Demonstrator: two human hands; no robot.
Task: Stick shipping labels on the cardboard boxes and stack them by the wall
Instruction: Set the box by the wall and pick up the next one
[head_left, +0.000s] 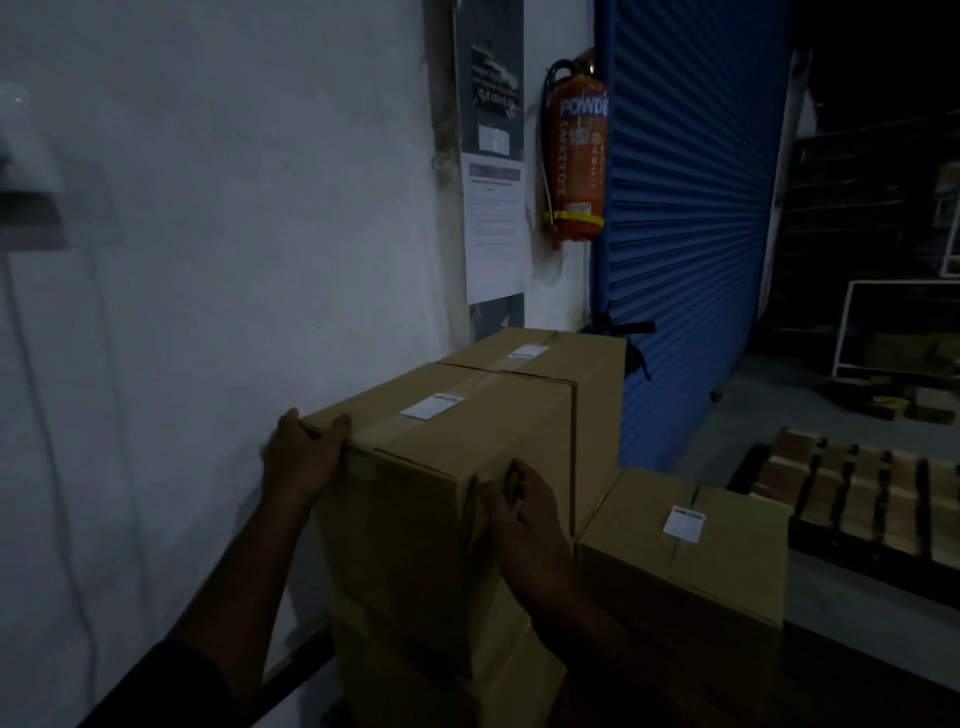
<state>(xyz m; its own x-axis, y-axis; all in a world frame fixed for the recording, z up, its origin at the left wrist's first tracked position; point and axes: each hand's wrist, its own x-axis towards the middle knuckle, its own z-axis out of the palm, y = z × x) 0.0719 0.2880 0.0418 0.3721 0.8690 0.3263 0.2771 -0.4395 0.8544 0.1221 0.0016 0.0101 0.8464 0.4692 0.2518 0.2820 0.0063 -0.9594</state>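
Left hand (304, 457) gripping the near top-left corner of the top cardboard box (441, 467), fingers curling over its edge. Right hand (519, 514) pressing flat against the box's right near edge, fingers spread, not closed around anything. Box sitting on another carton, beside the white wall (234, 234), wearing 1 shipping label (431, 405) on its taped lid. Touching behind, a second labelled box (540, 358). Lower right, a third labelled box (691, 545). Hanging beyond, a fire extinguisher (579, 156) next to a blue shutter (685, 234).
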